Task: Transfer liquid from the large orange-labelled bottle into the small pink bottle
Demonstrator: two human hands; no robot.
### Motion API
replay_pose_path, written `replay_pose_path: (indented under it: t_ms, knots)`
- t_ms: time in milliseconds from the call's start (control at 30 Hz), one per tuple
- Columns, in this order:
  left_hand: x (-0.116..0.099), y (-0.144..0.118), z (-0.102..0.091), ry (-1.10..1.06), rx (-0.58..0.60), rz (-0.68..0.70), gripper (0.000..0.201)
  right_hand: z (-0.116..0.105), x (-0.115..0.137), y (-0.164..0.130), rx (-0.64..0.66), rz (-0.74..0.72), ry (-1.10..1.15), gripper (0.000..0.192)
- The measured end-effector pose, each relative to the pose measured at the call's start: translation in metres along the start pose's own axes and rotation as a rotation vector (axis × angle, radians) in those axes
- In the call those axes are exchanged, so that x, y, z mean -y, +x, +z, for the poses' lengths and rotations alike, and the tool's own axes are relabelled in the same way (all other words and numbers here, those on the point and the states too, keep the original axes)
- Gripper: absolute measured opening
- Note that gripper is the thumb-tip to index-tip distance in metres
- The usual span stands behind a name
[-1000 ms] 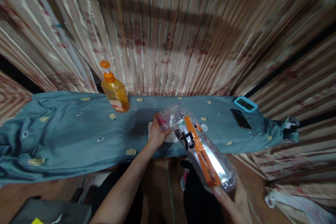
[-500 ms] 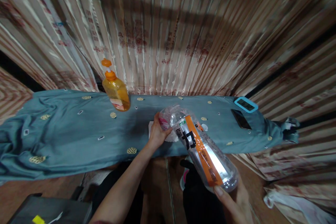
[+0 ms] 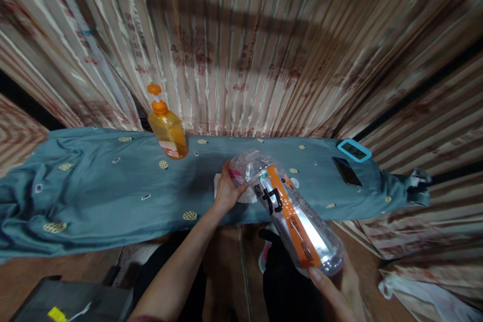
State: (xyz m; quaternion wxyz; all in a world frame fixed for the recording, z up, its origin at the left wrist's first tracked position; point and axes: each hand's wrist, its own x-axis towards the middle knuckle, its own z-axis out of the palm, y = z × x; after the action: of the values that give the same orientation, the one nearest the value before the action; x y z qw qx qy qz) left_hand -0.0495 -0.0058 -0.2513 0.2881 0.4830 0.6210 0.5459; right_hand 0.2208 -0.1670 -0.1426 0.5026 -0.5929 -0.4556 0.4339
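My right hand (image 3: 339,287) is closed round the base of a large clear plastic bottle (image 3: 294,216) with an orange and silver label. The bottle is tilted, its neck end pointing up and left over the cloth. My left hand (image 3: 228,191) is wrapped round a clear plastic container with pink print (image 3: 238,168), whose exact kind I cannot make out. The bottle's top end meets or overlaps this container; whether they touch is unclear. A white tissue (image 3: 247,196) lies on the cloth under the left hand and partly behind the bottle.
On the teal patterned cloth (image 3: 105,176) stands an orange pump bottle (image 3: 169,133) at left. A phone (image 3: 346,171) and a blue-framed digital clock (image 3: 353,150) lie at right. Pleated curtains (image 3: 234,50) hang behind. A dark box (image 3: 75,302) sits at lower left.
Both hands, the bottle and the container stay nearly where they were. The view has shifted very slightly.
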Motion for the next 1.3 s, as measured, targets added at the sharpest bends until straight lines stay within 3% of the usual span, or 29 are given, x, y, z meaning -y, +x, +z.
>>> replay_pose_path:
  t_ms: [267, 600, 1033, 1300]
  knots:
    - [0.001, 0.000, 0.000, -0.004, -0.005, -0.007, 0.097, -0.004, -0.003, 0.004, -0.017, -0.054, -0.087, 0.085]
    - [-0.007, -0.001, -0.002, 0.014, 0.016, -0.025, 0.096, -0.003, 0.002, 0.003, -0.020, -0.030, -0.078, 0.088]
    - [0.005, 0.001, 0.004, -0.004, -0.022, 0.021, 0.096, 0.000, 0.002, 0.000, -0.034, 0.000, -0.033, 0.091]
    - [0.001, 0.000, 0.003, -0.016, -0.030, 0.029, 0.094, 0.001, 0.004, 0.001, -0.054, -0.014, -0.053, 0.086]
